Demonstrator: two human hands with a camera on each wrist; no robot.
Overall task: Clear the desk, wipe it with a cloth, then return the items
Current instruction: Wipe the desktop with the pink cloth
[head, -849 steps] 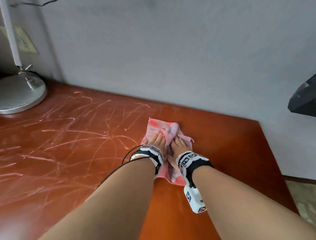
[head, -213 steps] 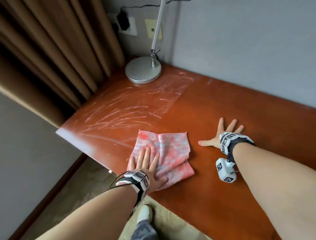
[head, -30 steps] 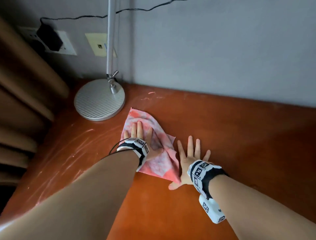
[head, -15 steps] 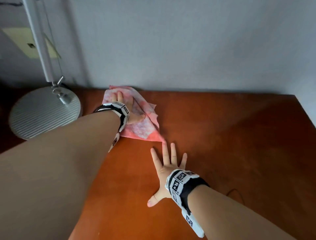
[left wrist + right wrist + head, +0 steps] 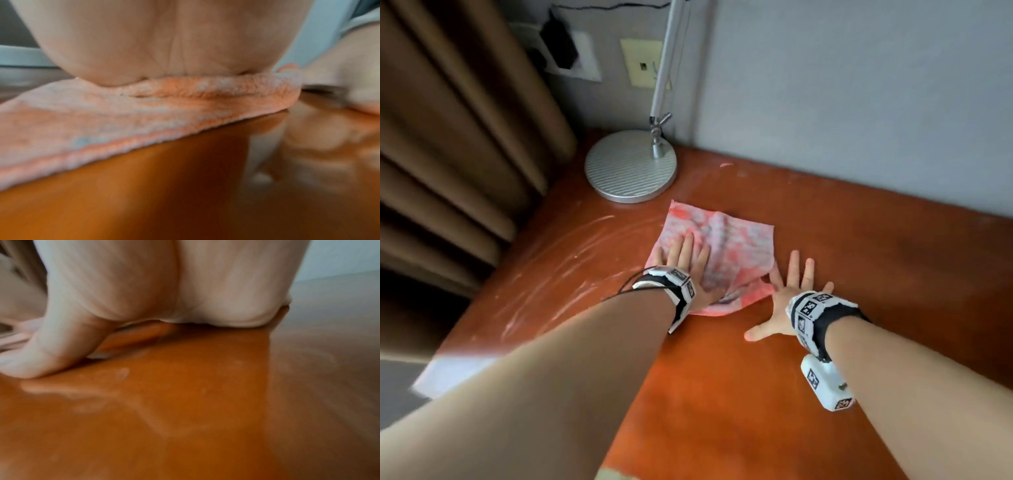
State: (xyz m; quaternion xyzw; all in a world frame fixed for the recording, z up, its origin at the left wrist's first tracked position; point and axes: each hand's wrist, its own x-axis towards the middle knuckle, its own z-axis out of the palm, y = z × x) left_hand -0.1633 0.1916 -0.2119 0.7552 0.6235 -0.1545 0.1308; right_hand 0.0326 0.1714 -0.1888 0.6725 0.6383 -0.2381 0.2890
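Note:
A pink and white mottled cloth (image 5: 736, 246) lies flat on the reddish-brown desk (image 5: 859, 260), just in front of the lamp base. My left hand (image 5: 685, 263) presses flat on the cloth's left part, fingers straight. In the left wrist view the heel of that hand (image 5: 164, 48) bears down on the cloth (image 5: 102, 116). My right hand (image 5: 791, 294) lies flat on the bare desk with fingers spread, right beside the cloth's near right corner. The right wrist view shows its palm (image 5: 185, 288) resting on the wood (image 5: 185, 402).
A silver lamp with a round ribbed base (image 5: 630, 166) stands at the desk's back left corner against the grey wall. Brown curtains (image 5: 448, 137) hang at the left. White smears (image 5: 558, 260) streak the desk's left part. The desk's left edge (image 5: 448, 359) drops to the floor.
My left hand has slid the cloth back from the wall toward me, to just in front of the lamp base. My right hand stays flat on the desk, close to the cloth.

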